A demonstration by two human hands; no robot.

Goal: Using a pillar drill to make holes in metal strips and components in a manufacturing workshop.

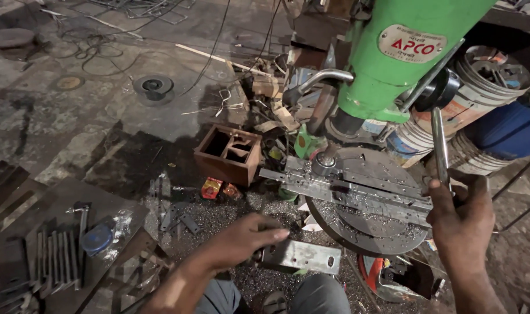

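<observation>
A green drill press [393, 58] stands over a round metal table [387, 232] that carries long flat steel strips [358, 189] and metal shavings. My right hand [460, 218] is closed around the press's steel feed lever [440, 145] at the right. Lower down, my left hand [244, 238] grips the end of a flat steel plate with holes [303, 256], held just below the table's front left edge. The drill chuck [324, 163] sits close over the strips.
A small wooden box [229, 152] stands on the shaving-strewn floor to the left. A dark bench [61, 232] at lower left holds metal bars and a blue lid. Buckets [486, 93] and a blue drum [509, 131] stand at the right. Cables trail across the floor behind.
</observation>
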